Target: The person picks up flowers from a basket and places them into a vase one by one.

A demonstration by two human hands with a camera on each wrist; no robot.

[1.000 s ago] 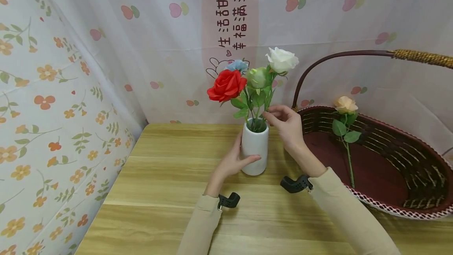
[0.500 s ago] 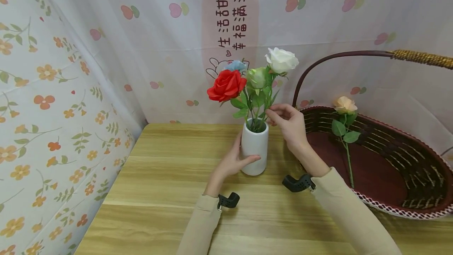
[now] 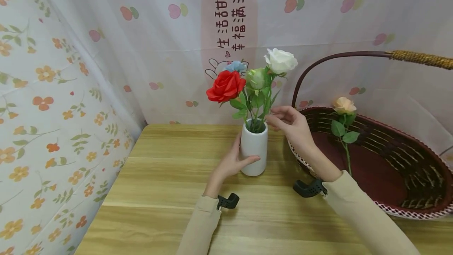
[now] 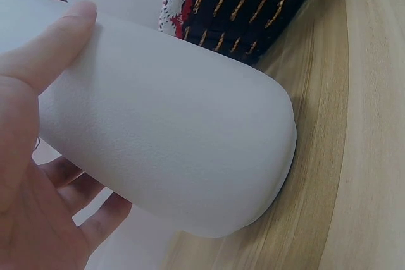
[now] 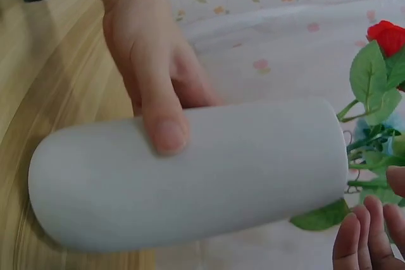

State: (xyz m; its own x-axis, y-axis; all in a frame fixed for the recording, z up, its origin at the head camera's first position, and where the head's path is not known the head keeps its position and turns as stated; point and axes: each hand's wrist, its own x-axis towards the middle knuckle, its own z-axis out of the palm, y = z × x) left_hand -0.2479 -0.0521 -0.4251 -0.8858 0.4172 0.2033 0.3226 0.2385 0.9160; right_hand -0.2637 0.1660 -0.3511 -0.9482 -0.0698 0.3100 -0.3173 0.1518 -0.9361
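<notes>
A white vase stands upright on the table, holding a red rose, a white rose, a pale green rosebud and a blue flower. My left hand grips the vase from its left side; in the left wrist view the thumb lies across the front and the fingers curl behind. Beside the vase mouth is my right hand, close to the stems. The right wrist view shows a gap between its thumb and fingers, with nothing held there.
To the right stands a dark woven basket with an arched handle. A peach rose leans inside it. Patterned curtains hang behind and to the left of the wooden table.
My right hand has let go of a stem by the vase mouth and drawn slightly right and down. My left hand keeps its hold on the vase.
</notes>
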